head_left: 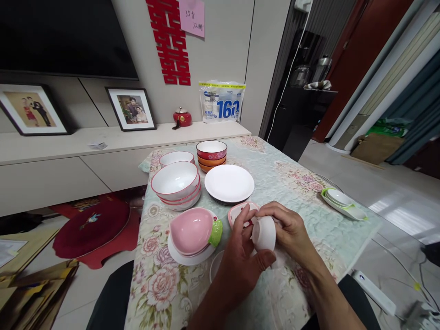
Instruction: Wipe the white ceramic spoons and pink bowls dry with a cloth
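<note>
A small white bowl (pixel 265 233) is tipped on its side between my two hands, above the near part of the table. My left hand (pixel 240 263) curls around it, thumb along its lower edge. My right hand (pixel 287 227) is closed at its right side, with the fingertips partly hidden behind it. Just behind my fingers lies a pink-rimmed dish (pixel 237 213), partly covered. Under my left wrist, another white bowl (pixel 216 266) shows only its edge. To the left, a pink peach-shaped bowl (pixel 192 231) with a green leaf handle rests on a white plate (pixel 177 257).
Further back stand red-rimmed white bowls (pixel 177 181), a stack of red and orange bowls (pixel 212 156), and white plates (pixel 229 182). Green-edged dishes (pixel 343 205) sit near the right edge of the floral tablecloth (pixel 161 288). A red stool (pixel 92 224) is at left.
</note>
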`<state>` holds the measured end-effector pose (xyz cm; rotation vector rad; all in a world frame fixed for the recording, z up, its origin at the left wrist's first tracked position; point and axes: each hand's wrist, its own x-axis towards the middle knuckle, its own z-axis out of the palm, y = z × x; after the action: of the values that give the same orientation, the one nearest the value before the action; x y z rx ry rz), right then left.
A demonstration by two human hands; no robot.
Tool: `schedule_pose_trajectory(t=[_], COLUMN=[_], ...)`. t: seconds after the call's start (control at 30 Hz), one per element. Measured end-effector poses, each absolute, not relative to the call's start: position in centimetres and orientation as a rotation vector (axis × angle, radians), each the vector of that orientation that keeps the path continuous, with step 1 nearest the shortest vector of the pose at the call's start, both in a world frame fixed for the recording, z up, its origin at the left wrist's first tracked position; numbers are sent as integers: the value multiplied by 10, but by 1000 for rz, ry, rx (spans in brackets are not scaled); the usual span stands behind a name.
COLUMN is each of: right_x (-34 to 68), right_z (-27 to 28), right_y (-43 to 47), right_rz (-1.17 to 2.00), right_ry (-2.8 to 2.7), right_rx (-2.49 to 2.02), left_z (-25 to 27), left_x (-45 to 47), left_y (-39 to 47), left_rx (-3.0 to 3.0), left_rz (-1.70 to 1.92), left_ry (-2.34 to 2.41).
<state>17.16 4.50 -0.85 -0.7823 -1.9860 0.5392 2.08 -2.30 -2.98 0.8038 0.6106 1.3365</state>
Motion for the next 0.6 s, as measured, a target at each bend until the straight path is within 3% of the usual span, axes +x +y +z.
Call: schedule_pose_trajectory(t=[0.2,0.37,0.6], right_x=[177,176,172], right_z=[3,8,5], right_y=[36,28,33], right_rz=[57,-147,172], right_ry=[-2006,-2105,-2052], right_rx=[-795,-773,-787], left_z=[-32,-24,-28], left_x=[14,11,17], left_y=[-18,-14,-16], left_rx=[980,966,772], left_rz=[1231,1190,1314], left_ry=[688,649,694])
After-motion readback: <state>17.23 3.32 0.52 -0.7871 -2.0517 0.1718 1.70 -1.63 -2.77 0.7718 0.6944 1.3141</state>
